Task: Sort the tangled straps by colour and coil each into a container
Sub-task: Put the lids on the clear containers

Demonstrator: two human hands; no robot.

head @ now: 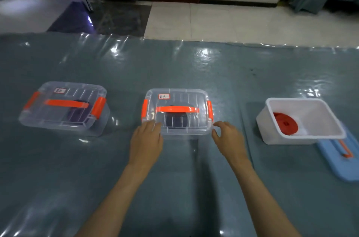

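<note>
Now both hands rest loose-fingered, left hand (146, 140), right hand (228, 138), at the middle box (175, 113); its label (164, 96) unreadable.

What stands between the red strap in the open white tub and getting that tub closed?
Nothing visible covers the white tub; the coiled red strap lies inside it. Its blue lid lies on the table, partly under the tub. Both the left hand and right hand are at the middle clear box.
</note>
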